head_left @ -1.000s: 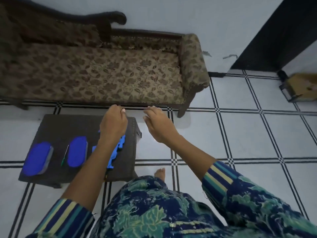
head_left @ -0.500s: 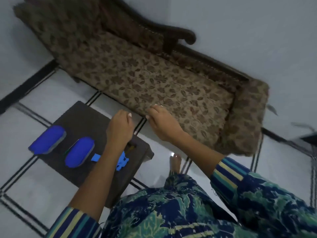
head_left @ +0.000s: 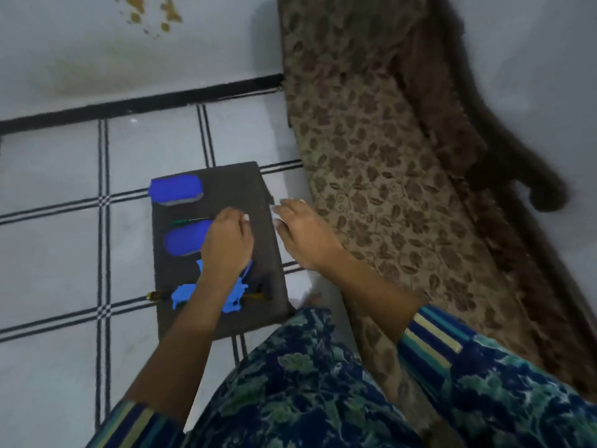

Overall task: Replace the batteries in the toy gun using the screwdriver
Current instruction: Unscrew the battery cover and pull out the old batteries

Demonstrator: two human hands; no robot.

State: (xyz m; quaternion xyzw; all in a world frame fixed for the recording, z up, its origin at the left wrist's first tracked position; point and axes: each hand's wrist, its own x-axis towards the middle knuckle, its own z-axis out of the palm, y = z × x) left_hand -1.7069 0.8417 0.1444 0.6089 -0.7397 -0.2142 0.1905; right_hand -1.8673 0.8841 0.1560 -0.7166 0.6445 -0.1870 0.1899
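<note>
The light blue toy gun (head_left: 185,294) lies flat on the near end of the small dark brown table (head_left: 232,179), partly hidden under your left arm. The thin green screwdriver (head_left: 189,220) lies farther back, between a far dark blue oval pad (head_left: 176,190) and a near dark blue oval pad (head_left: 185,240). Your left hand (head_left: 226,245) hangs over the table with its fingers bent down, and you cannot tell if it holds anything, while your right hand (head_left: 303,232) is loose and holds nothing, just past the table's edge by the brown flowered sofa (head_left: 371,156).
</note>
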